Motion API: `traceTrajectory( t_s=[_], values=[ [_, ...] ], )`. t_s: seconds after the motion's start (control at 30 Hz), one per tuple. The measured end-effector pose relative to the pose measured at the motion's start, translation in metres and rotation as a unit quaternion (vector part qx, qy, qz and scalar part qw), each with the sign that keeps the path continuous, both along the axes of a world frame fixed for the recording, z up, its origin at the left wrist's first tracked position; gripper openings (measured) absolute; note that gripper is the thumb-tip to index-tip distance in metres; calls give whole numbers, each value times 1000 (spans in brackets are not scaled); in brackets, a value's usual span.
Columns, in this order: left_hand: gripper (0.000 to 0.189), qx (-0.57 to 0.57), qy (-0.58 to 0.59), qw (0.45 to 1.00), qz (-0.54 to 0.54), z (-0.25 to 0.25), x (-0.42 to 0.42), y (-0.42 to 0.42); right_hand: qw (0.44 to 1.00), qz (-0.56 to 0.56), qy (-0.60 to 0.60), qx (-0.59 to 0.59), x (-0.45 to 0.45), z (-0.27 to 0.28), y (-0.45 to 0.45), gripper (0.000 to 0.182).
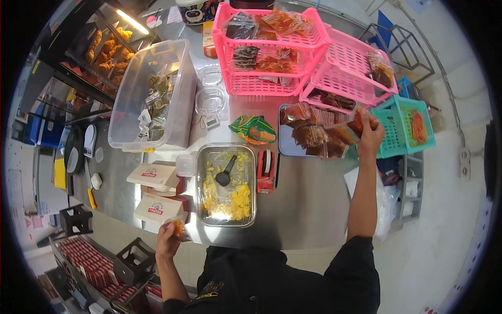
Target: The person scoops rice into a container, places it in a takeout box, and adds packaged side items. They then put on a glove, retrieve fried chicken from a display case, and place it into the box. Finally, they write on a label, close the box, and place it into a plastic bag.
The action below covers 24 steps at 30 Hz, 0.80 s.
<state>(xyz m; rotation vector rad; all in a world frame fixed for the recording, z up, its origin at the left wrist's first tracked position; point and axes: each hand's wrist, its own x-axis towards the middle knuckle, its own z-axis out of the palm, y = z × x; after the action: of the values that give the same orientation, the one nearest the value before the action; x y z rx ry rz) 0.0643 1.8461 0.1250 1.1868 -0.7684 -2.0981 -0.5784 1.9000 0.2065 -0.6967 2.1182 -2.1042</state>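
Observation:
My left hand [168, 239] holds a small clear plastic sachet of orange-red filling [179, 230] by the table's front edge, just below two printed paper food boxes [155, 208]. Out to the right, my right hand [370, 133] grips a sachet of reddish-brown sauce [347, 131], with more sachets joined or overlapping beside it. These hang over a blue tray [287, 146] heaped with brown sauce sachets [310, 135]. Between my hands stands a clear rectangular container [199, 184] with yellow chunks [240, 200] and a black scoop [223, 177]. A red tape dispenser [266, 172] lies at its right.
Pink stacked baskets [270, 45] with sauce packets stand at the back, turquoise baskets [404, 129] at the right. A large translucent bin [184, 94] of packets is at the left, near a lit fried-food display [106, 51]. A knife with a yellow handle [91, 199] lies left.

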Motion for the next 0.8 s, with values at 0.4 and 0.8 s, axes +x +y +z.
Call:
traceTrajectory(
  t_s=[0.4, 0.8],
  values=[
    [28, 57, -24, 934, 351, -45, 28, 86, 656, 453, -511, -320, -180, -274, -79, 21],
    [19, -86, -426, 801, 411, -57, 77, 56, 607, 170, -703, -331, -175, -242, -68, 40]
  ],
)
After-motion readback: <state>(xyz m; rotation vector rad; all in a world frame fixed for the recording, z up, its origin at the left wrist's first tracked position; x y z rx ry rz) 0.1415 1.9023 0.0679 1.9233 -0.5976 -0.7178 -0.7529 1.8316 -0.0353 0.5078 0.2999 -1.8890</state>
